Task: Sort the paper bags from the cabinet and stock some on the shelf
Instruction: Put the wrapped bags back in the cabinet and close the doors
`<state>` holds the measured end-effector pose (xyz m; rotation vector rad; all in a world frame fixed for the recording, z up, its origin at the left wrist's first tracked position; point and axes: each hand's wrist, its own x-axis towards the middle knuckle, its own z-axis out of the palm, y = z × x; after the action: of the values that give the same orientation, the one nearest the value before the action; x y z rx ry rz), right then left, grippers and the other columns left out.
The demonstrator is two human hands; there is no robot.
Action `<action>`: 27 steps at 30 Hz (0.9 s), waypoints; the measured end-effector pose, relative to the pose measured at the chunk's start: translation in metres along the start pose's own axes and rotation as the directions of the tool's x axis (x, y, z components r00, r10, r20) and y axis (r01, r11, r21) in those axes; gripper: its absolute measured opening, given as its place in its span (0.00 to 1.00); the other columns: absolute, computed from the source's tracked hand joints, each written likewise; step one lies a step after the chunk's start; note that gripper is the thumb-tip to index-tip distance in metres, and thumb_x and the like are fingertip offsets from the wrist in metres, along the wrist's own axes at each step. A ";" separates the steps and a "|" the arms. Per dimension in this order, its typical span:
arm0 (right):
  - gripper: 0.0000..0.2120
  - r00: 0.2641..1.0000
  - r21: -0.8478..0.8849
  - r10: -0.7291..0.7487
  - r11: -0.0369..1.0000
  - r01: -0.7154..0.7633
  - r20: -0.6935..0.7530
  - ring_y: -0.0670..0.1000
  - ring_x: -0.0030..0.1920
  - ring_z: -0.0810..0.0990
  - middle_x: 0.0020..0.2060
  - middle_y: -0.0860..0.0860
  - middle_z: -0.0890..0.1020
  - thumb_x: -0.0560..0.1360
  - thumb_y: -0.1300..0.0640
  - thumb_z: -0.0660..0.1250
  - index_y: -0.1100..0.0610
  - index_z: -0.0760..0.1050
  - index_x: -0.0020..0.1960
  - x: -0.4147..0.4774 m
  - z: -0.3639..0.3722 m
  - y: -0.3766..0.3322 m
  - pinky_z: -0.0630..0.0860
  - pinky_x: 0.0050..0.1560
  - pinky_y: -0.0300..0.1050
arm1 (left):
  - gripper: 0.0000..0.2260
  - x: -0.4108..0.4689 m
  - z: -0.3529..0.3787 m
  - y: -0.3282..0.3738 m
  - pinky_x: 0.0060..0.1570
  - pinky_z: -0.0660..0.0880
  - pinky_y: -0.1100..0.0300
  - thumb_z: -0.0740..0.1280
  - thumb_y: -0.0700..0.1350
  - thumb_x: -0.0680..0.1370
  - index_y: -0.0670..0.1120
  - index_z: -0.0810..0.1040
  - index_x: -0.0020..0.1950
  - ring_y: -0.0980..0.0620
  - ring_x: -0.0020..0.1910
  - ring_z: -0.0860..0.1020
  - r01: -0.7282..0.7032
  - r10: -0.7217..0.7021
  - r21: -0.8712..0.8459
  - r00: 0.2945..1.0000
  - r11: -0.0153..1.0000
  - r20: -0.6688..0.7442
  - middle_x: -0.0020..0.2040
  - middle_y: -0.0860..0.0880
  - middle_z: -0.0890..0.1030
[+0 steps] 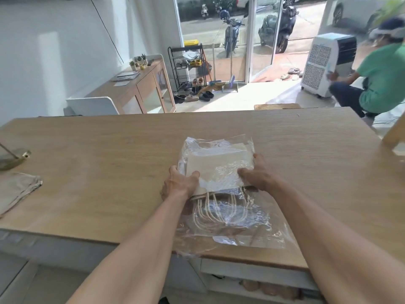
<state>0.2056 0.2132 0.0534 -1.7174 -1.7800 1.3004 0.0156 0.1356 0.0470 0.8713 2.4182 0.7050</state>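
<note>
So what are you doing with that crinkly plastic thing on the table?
A person is holding a flat stack of paper bags, wrapped in clear plastic, on the wooden counter. The left hand grips its left edge and the right hand grips its right edge. The bags' rope handles point back toward the person, near the counter's front edge.

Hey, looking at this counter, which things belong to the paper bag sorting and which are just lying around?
Job in hand:
paper bags, stacked, cord handles toward the person
clear plastic wrap around them
left hand and right hand, holding the stack's sides

Just lying about:
folded cloth at the left edge of the counter
brass-coloured stand beside it
air cooler, far side of the room
</note>
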 end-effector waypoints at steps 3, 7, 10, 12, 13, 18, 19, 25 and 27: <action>0.31 0.999 -0.009 -0.002 1.000 0.001 -0.050 0.59 0.52 0.80 0.58 0.58 0.76 0.75 0.53 0.68 0.55 0.58 0.72 -0.030 0.002 -0.001 0.80 0.50 0.53 | 0.30 -0.021 -0.012 -0.010 0.53 0.73 0.54 0.66 0.58 0.76 0.47 0.63 0.74 0.43 0.50 0.76 -0.033 0.034 -0.033 0.999 0.999 0.016 0.53 0.46 0.75; 0.32 0.997 0.007 0.007 1.000 -0.006 -0.079 0.60 0.54 0.80 0.60 0.59 0.76 0.72 0.49 0.68 0.51 0.57 0.71 -0.078 0.005 0.002 0.79 0.55 0.58 | 0.31 -0.052 -0.029 -0.025 0.54 0.70 0.55 0.66 0.56 0.76 0.47 0.62 0.75 0.41 0.60 0.76 -0.095 0.098 -0.067 0.995 0.993 0.033 0.64 0.43 0.76; 0.32 0.992 -0.006 0.016 1.000 -0.017 -0.125 0.60 0.55 0.79 0.61 0.59 0.75 0.75 0.50 0.67 0.51 0.56 0.73 -0.123 0.011 0.004 0.77 0.58 0.57 | 0.31 -0.080 -0.045 -0.043 0.59 0.73 0.52 0.66 0.57 0.76 0.48 0.62 0.75 0.42 0.56 0.76 -0.141 0.145 -0.073 0.988 0.987 0.053 0.63 0.43 0.77; 0.32 0.990 0.009 0.012 1.000 -0.010 -0.144 0.60 0.55 0.79 0.62 0.59 0.75 0.76 0.50 0.67 0.51 0.55 0.73 -0.147 0.014 0.007 0.78 0.58 0.57 | 0.31 -0.096 -0.051 -0.051 0.60 0.74 0.51 0.66 0.57 0.76 0.47 0.61 0.75 0.41 0.56 0.76 -0.167 0.171 -0.074 0.983 0.983 0.060 0.64 0.43 0.77; 0.32 0.988 0.012 0.012 1.000 -0.010 -0.155 0.60 0.56 0.79 0.62 0.60 0.74 0.76 0.50 0.67 0.51 0.55 0.74 -0.161 0.015 0.010 0.77 0.58 0.57 | 0.32 -0.107 -0.056 -0.055 0.60 0.73 0.51 0.66 0.57 0.76 0.47 0.61 0.76 0.41 0.58 0.76 -0.185 0.190 -0.075 0.980 0.980 0.065 0.65 0.43 0.76; 0.31 0.971 0.017 0.047 0.999 -0.044 -0.234 0.61 0.56 0.78 0.62 0.60 0.74 0.76 0.49 0.66 0.51 0.54 0.72 -0.224 0.006 0.027 0.76 0.60 0.57 | 0.33 -0.151 -0.058 -0.063 0.62 0.73 0.49 0.66 0.57 0.75 0.48 0.61 0.77 0.39 0.62 0.76 -0.249 0.260 -0.099 0.959 0.963 0.114 0.67 0.41 0.76; 0.31 0.966 0.011 0.067 0.998 -0.067 -0.249 0.61 0.58 0.78 0.63 0.60 0.73 0.76 0.49 0.66 0.52 0.54 0.73 -0.237 0.004 0.032 0.75 0.60 0.56 | 0.33 -0.161 -0.056 -0.064 0.62 0.73 0.49 0.66 0.57 0.75 0.48 0.61 0.76 0.39 0.62 0.76 -0.266 0.278 -0.103 0.952 0.959 0.126 0.66 0.42 0.76; 0.34 0.905 0.022 0.194 0.979 -0.201 -0.378 0.59 0.65 0.72 0.68 0.59 0.70 0.76 0.47 0.66 0.60 0.56 0.73 -0.295 -0.023 0.066 0.70 0.60 0.48 | 0.31 -0.208 -0.025 -0.059 0.61 0.74 0.50 0.66 0.58 0.74 0.48 0.63 0.75 0.39 0.59 0.77 -0.330 0.354 -0.139 0.910 0.934 0.217 0.63 0.41 0.77; 0.33 0.876 0.037 0.244 0.967 -0.252 -0.415 0.58 0.64 0.73 0.67 0.58 0.71 0.76 0.47 0.67 0.61 0.59 0.72 -0.311 -0.032 0.085 0.70 0.55 0.46 | 0.31 -0.226 -0.007 -0.058 0.60 0.74 0.51 0.66 0.58 0.75 0.47 0.63 0.75 0.40 0.59 0.77 -0.352 0.380 -0.147 0.885 0.924 0.270 0.63 0.42 0.77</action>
<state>0.3461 -0.0733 0.1088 -2.1001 -1.3638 0.9080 0.1409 -0.0596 0.0744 1.3149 1.9599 0.7541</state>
